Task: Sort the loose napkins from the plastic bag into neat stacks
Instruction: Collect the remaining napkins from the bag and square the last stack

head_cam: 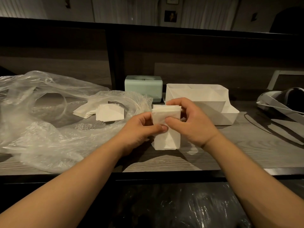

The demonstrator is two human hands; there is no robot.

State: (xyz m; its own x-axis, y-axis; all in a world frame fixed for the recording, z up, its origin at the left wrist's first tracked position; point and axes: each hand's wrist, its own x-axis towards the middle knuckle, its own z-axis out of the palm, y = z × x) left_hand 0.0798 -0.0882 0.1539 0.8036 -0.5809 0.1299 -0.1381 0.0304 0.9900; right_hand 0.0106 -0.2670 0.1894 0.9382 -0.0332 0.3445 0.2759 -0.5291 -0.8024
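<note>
No brand, label or writing can be read on anything here.

Your left hand (pixel 141 127) and right hand (pixel 189 119) hold a stack of white napkins (pixel 166 124) between them, above the bench (pixel 230 145). Your left thumb lies across the stack's front face, with the other left fingers curled behind it. Your right thumb presses that same face, and your right fingers (pixel 174 102) curl over the stack's top edge. The stack's lower end hangs down close to the bench; you cannot tell whether it touches.

More napkins (pixel 105 112) lie in loose, fanned piles inside the open mouth of the clear plastic bag (pixel 41 112), which sprawls over the left half of the bench up to your left wrist.

Behind your hands stand a pale green box (pixel 143 87) and, just to its right, a white divided tray (pixel 212 102) close to your right hand. Bare bench lies in front of the tray, towards the near edge. A dark headset (pixel 283 102) rests far right.
</note>
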